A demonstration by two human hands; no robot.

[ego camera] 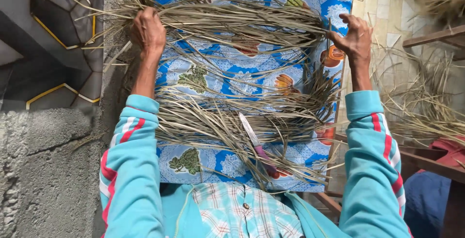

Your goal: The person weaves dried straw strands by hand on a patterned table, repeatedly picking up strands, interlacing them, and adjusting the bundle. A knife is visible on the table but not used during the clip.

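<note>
Dry straw strips [232,22], thin, stiff; both hands [147,30] [353,37] clutching.

A pink-handled knife [255,144] is laid on a blue patterned cloth [232,73]; a grey concrete wall [43,170] is seen alongside.

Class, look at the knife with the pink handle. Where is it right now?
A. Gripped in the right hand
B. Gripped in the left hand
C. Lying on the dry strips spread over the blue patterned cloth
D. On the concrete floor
C: the knife lies loose on the dry strips, while the left hand and right hand grasp strips farther away.
</note>
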